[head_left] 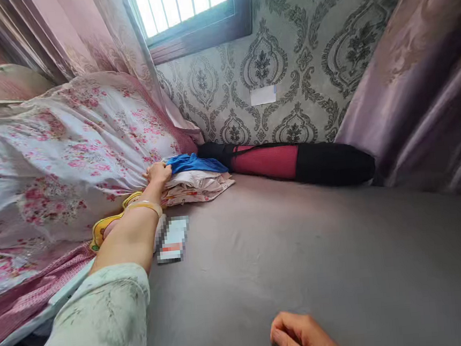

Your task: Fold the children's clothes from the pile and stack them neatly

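Observation:
My left hand [158, 173] reaches far forward, its fingers closed on the edge of a blue cloth [192, 164]. That cloth lies on top of a stack of folded white patterned fabric [199, 185]. At the bottom of the view, my right hand [305, 336] is low over the grey sheet [303, 263], with its fingers curled in and nothing seen in them. Just right of my left forearm sits a blurred-out flat whitish object [174, 239]. Under that forearm, a yellow-edged item [105, 227] is partly hidden.
A long black and red bag [268, 161] lies along the patterned wall [263, 62]. On the left rises a mound of floral bedding [71, 149]. Curtains hang on both sides, the right curtain [413, 98] reaching the sheet. A barred window [184, 7] is above.

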{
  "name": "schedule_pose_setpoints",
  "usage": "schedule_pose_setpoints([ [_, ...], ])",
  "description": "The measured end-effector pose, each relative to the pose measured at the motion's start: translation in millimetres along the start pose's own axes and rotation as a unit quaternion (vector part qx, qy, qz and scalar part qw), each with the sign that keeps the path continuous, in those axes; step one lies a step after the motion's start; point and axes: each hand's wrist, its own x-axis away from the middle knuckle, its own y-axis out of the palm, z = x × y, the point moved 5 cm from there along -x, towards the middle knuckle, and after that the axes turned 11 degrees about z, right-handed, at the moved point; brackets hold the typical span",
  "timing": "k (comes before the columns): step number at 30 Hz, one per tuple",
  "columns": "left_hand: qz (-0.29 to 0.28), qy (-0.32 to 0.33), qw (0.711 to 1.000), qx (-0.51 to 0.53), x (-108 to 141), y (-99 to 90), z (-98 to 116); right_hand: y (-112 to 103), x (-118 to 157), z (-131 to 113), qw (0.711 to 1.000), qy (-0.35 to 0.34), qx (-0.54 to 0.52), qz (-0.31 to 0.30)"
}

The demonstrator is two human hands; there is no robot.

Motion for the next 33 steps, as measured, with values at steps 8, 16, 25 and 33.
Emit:
schedule_pose_setpoints([
  [8, -0.023, 0.005, 0.926, 0.376, 8.2, -16.0, 87.8, 5.9, 1.9, 7.9, 0.999, 0.017, -0.041, -0.018],
  [16, -0.189, -0.108, 0.753, 0.621, 60.2, -19.5, 162.4, 9.5, -0.6, 17.9, 0.996, 0.013, -0.083, -0.024],
  [25, -0.296, -0.115, 0.634, 0.705, 137.5, -26.2, 220.4, 3.9, -4.5, 10.0, 0.988, 0.029, -0.139, -0.064],
  [33, -0.364, -0.111, 0.578, 0.722, 208.3, -42.6, 245.1, -85.8, -26.5, -32.0, 0.962, -0.115, -0.104, 0.226],
])
